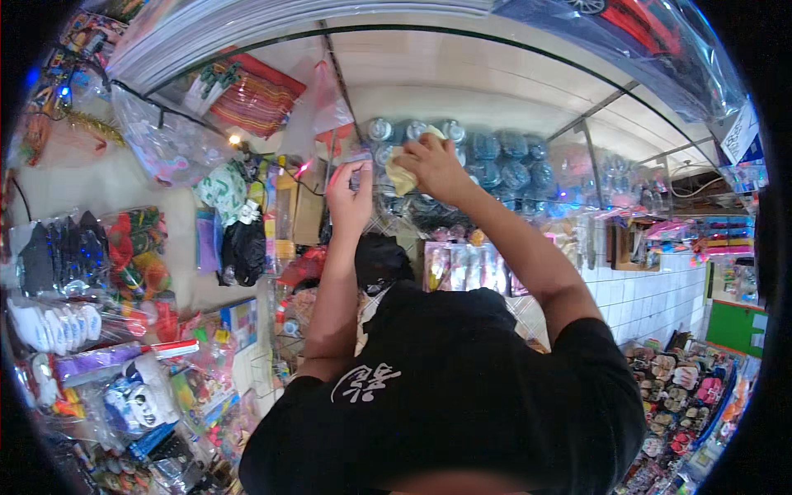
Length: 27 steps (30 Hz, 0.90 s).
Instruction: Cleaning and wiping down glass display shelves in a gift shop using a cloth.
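A pale yellow cloth is bunched under the fingers of my right hand, which reaches in among clear containers with silvery round tops. Two of these round tops, one to the left of the cloth and one beyond my right hand, show plainly. My left hand is raised just left of them, fingers bent and thumb up, beside a small clear object. Whether it grips that object or only touches it is hard to see. Bluish transparent containers stand in rows to the right.
A dark metal rack bar arches overhead, with a slanting strut near my left hand. Plastic bags hang at the left. Packaged goods sit below my forearms, and many pairs of footwear are at lower right.
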Each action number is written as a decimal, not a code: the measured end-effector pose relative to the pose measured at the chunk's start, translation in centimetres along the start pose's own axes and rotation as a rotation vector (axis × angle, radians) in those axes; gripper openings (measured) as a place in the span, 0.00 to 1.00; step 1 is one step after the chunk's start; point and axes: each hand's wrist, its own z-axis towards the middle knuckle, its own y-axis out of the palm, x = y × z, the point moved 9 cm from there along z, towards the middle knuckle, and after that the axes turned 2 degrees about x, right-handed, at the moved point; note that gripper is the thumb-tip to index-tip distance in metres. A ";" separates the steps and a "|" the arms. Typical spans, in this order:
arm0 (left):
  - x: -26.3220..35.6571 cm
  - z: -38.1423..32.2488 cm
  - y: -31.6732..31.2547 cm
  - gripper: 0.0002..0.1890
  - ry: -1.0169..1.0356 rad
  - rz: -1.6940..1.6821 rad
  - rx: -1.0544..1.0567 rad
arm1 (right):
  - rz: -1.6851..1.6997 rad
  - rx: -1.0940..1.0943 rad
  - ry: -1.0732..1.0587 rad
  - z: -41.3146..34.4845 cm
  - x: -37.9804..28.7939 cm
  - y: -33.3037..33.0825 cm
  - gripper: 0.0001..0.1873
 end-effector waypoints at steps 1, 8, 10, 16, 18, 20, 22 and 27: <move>0.8 0.0 -0.4 0.09 -0.001 0.009 0.002 | -0.016 0.002 -0.071 1.6 -0.9 0.4 0.23; 4.2 -0.1 -2.1 0.09 0.064 0.039 0.026 | -0.184 0.223 -0.046 15.5 2.0 3.2 0.17; 3.2 -0.4 -2.6 0.09 -0.019 0.007 0.033 | -0.196 0.230 0.043 17.2 1.3 3.2 0.18; 1.2 -1.5 -3.3 0.09 -0.067 -0.067 0.050 | -0.160 0.122 -0.210 13.2 -5.5 3.4 0.17; 0.4 -1.9 -3.7 0.09 -0.063 -0.026 0.059 | -0.028 0.058 -0.304 8.8 -7.1 2.2 0.19; 1.5 -1.6 -2.9 0.09 -0.032 0.020 0.038 | 0.019 0.015 -0.336 4.3 -6.2 1.3 0.21; 2.1 -0.8 -1.5 0.09 0.029 0.022 0.027 | 0.013 0.100 -0.272 2.0 -3.4 -0.8 0.24; 3.4 1.5 1.0 0.09 0.116 0.125 0.036 | 0.039 0.183 -0.123 2.8 1.0 0.1 0.20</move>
